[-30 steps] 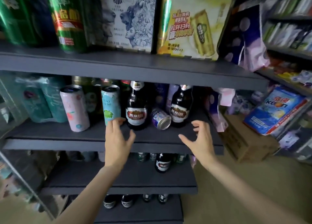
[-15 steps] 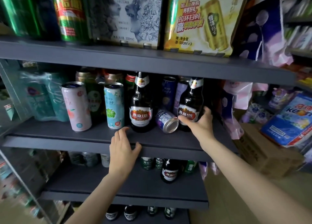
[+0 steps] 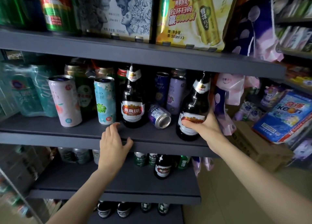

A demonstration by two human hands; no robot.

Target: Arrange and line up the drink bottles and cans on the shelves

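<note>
Our right hand (image 3: 205, 127) grips the tilted dark bottle (image 3: 194, 109) — a toppled can (image 3: 159, 116) lies just beside it — left hand (image 3: 113, 139) flat, fingers relaxed, on the shelf (image 3: 50, 136).

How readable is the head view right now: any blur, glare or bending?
Head view: centre sharp, the bottle in the right hand reads clearly; left-edge wrapped packs smeared; shelf edge bows from the wide lens; light glare on the yellow pack.
</note>
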